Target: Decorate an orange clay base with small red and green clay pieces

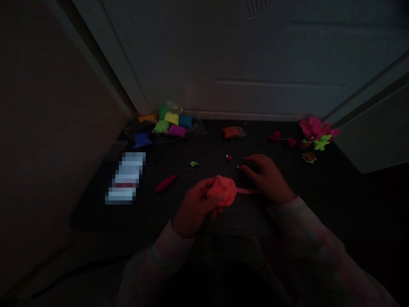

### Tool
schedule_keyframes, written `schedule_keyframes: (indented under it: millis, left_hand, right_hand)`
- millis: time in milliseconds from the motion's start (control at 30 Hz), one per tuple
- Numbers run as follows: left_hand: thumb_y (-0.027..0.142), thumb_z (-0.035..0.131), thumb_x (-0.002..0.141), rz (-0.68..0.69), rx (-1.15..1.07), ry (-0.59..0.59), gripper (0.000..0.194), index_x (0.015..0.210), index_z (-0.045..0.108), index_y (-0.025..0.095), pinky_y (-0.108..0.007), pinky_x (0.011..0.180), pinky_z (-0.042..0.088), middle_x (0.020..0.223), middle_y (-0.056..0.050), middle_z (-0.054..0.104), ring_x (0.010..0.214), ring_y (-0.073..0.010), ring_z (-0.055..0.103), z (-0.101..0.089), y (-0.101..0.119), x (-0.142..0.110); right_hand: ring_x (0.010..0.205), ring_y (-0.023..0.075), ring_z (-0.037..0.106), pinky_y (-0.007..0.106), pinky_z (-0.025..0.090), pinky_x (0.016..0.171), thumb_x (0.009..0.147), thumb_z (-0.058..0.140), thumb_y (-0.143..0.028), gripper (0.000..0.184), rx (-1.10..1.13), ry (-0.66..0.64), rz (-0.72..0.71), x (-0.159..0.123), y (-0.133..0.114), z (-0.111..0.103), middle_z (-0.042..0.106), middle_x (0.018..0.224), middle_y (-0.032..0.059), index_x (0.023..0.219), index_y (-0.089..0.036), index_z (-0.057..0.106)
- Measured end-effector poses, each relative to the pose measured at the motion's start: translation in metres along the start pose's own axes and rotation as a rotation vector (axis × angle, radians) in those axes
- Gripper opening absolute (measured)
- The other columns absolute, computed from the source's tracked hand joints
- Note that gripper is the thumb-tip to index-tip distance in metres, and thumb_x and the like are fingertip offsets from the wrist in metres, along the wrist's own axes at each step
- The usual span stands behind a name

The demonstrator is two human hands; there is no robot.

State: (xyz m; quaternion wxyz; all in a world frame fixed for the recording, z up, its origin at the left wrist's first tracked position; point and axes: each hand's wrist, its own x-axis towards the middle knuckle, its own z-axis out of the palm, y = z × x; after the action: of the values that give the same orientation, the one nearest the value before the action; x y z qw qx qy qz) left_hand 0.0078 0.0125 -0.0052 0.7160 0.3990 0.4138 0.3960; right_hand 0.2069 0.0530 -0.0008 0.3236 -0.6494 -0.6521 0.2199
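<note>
At far left on the dark table (92,209), a bright, pixelated panel (126,178) lies slanted; behind it and to its right, a group of coloured packets (177,131) sits near the pale door (255,55); a dark pink tapered piece (167,183) lies nearer to me; my left hand (193,209) is closed around a pink lump (223,191), which sits between fingers and thumb above the near part of the table; a small green piece (194,163) lies beyond that hand; a pink strip (247,191) runs from the lump to my right hand (270,179); farther back are a small red-and-green piece (228,157) and an orange packet (231,132); my right hand is palm down, fingers loosely bent, with a tiny dark piece (239,167) at its fingertips; whether it grips that piece or the strip, I cannot tell; at far right, two dark pink balls (275,136) lie near a pink flower-like cluster (315,129) and a yellow-green shape (322,143).
</note>
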Motion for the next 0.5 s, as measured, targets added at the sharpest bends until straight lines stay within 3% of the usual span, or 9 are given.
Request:
schedule_keyframes:
  millis: [100,167,200,333,500]
  left_hand:
    - [0.028,0.062,0.069,0.002,-0.033,0.027,0.03,0.096,0.057,0.016,-0.017,0.037,0.031,0.065,0.002,0.059,0.042,-0.0042,0.044,0.003,0.004,-0.011]
    - [0.027,0.062,0.069,0.006,-0.055,0.017,0.025,0.093,0.059,0.018,-0.015,0.039,0.033,0.069,0.002,0.06,0.046,-0.0043,0.046,0.007,0.008,-0.019]
    - [0.026,0.062,0.07,0.01,-0.057,0.006,0.022,0.091,0.059,0.019,-0.015,0.041,0.035,0.07,0.002,0.061,0.049,-0.0048,0.048,0.009,0.011,-0.023]
    - [0.023,0.06,0.072,0.075,-0.006,0.004,0.01,0.082,0.06,0.02,-0.015,0.049,0.041,0.07,0.004,0.06,0.057,-0.0063,0.052,0.015,0.017,-0.036]
    - [0.022,0.059,0.072,0.225,0.107,0.182,0.012,0.065,0.05,0.018,-0.013,0.043,0.036,0.057,0.007,0.046,0.047,-0.004,0.042,0.021,0.012,-0.048]
  right_hand:
    - [0.087,0.0187,0.058,0.039,0.048,0.076,0.079,0.048,-0.04,0.03,0.145,-0.084,0.021,-0.026,-0.028,-0.012,0.06,0.098,0.0057,0.103,-0.023,0.055]
    - [0.081,0.0165,0.061,0.034,0.051,0.07,0.078,0.05,-0.041,0.037,0.509,-0.355,0.121,-0.049,-0.05,-0.016,0.062,0.098,0.0041,0.111,-0.025,0.049]
    - [0.083,0.0162,0.062,0.033,0.051,0.072,0.075,0.055,-0.04,0.039,0.597,-0.415,0.16,-0.06,-0.06,-0.016,0.063,0.097,0.0036,0.111,-0.025,0.048]
    - [0.08,0.0132,0.061,0.025,0.05,0.068,0.076,0.058,-0.033,0.028,0.62,-0.304,0.169,-0.087,-0.085,-0.008,0.063,0.094,0.002,0.101,-0.023,0.051]
    - [0.07,0.01,0.059,0.02,0.048,0.059,0.079,0.055,-0.031,0.023,0.64,-0.259,0.119,-0.094,-0.088,0.002,0.062,0.084,-0.0013,0.1,-0.023,0.051]
